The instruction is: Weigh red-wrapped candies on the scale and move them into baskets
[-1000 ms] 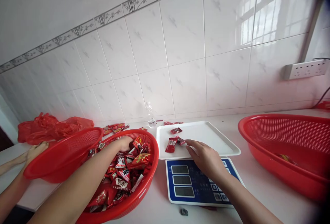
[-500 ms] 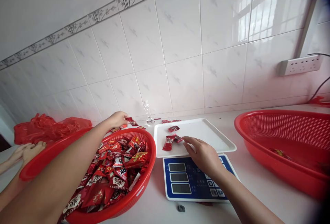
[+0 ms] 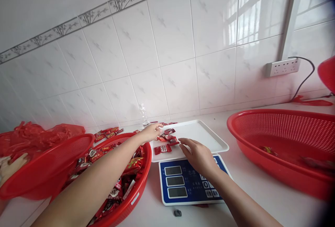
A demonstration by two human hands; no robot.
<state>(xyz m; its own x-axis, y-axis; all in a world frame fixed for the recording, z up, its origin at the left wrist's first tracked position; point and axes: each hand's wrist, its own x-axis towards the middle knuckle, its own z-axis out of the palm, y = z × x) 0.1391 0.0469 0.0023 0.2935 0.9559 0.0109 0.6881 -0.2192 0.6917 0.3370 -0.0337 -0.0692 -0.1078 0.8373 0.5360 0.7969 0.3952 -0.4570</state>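
small, glossy red printed plastic packets (image 3: 162, 149) lie in a loose cluster on the left part of the shallow white rectangular tray (image 3: 201, 138), at the centre of the frame. the left hand (image 3: 151, 132) is over the tray's left rim, fingers loosely bent above the packets; whether they grip a wrapper cannot be told. the right hand (image 3: 197, 153) is at the tray's near edge, thumb and forefinger apart, fingertips just beside the cluster; contact cannot be confirmed. its wrist and forearm cross the blue-and-white electronic scale (image 3: 193, 185), lower centre. for sound handling, lower each packet onto the tray rather than drop it, and lay it flat inside the rim; slick wrappers will probably slide if stacked. hold the right wrist clear of the scale's keys, as resting there could press one. the left forearm spans the oval red perforated plastic basket (image 3: 142, 185), lower left, heaped with similar packets; lift it clear of the heap, since a brushed packet might spill over the basket's rim.
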